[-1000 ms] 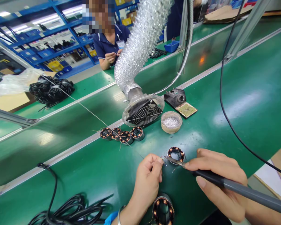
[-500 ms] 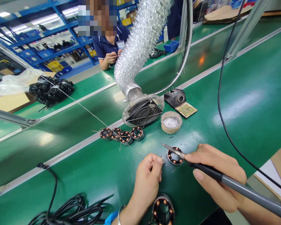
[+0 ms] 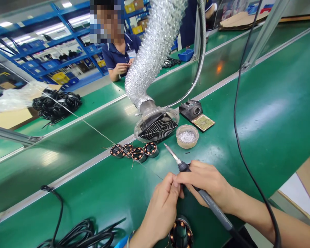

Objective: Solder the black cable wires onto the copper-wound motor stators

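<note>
1. Right grip (image 3: 212,179) pinches the soldering iron (image 3: 213,205), tip (image 3: 172,152) between 10 and 11 o'clock.
2. Left grip (image 3: 161,203) is pressed together, contents hidden; a copper-wound ring (image 3: 181,222) sits at its 5 o'clock.
3. Likely soldering; the next touch calls for re-aiming the tip.

Bright, cool light falls across the scene; white lamps (image 3: 66,4) glow at the upper left. The bench (image 3: 286,86) carries a long pale glare at right, and the belt (image 3: 93,134) shows whitish patches and one orange reflection. The duct (image 3: 144,62) glitters with small highlights. Beneath the hands (image 3: 158,208) the green darkens in shadow. The shelves (image 3: 45,62) look soft, coarse pixels mask a co-worker's head (image 3: 107,21), and the rail (image 3: 23,199) smears toward the left edge.
</note>
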A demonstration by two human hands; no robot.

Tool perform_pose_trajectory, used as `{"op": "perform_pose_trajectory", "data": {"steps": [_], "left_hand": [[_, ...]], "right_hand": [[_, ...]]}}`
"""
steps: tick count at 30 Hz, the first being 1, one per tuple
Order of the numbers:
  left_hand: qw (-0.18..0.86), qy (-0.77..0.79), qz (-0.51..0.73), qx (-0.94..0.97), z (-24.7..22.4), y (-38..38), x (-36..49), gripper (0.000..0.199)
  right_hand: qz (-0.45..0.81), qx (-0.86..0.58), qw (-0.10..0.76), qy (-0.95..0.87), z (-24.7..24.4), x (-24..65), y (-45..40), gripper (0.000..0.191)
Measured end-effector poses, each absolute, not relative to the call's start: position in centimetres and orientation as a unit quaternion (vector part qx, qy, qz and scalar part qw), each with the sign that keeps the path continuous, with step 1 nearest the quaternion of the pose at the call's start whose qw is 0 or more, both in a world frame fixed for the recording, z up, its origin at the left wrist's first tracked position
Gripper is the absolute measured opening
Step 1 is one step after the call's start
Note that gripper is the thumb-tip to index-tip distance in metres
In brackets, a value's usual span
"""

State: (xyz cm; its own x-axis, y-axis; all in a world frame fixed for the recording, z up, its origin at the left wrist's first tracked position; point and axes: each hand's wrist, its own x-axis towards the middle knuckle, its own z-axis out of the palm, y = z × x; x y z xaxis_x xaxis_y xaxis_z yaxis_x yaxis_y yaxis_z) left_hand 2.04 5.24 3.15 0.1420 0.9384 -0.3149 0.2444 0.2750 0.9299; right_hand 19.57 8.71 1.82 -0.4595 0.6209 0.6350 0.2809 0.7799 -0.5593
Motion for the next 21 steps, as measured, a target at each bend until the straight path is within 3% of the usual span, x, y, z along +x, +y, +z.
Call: {"op": "perform_pose_trajectory", "data": {"steps": [3, 5, 14, 21], "left_hand": [[0.445, 0.562, 0.246, 0.652, 3.7, 5.3, 1.7, 0.027], [0.431, 0.564, 0.235, 0.664, 3.8, 5.5, 1.6, 0.026], [0.673, 0.513, 0.280, 0.453, 2.0, 5.7, 1.8, 0.045], [0.702, 0.508, 0.284, 0.410, 2.7, 5.9, 2.5, 0.045]], "right_hand": [[0.167, -0.302, 0.477, -0.808, 1.7, 19.9, 8.0, 0.025], [0.174, -0.308, 0.481, -0.802, 1.5, 20.1, 7.5, 0.029], [0.121, -0.303, 0.473, -0.819, -0.1, 20.0, 6.2, 0.046], [0.151, -0.300, 0.469, -0.817, 0.5, 19.5, 6.4, 0.037]]}}
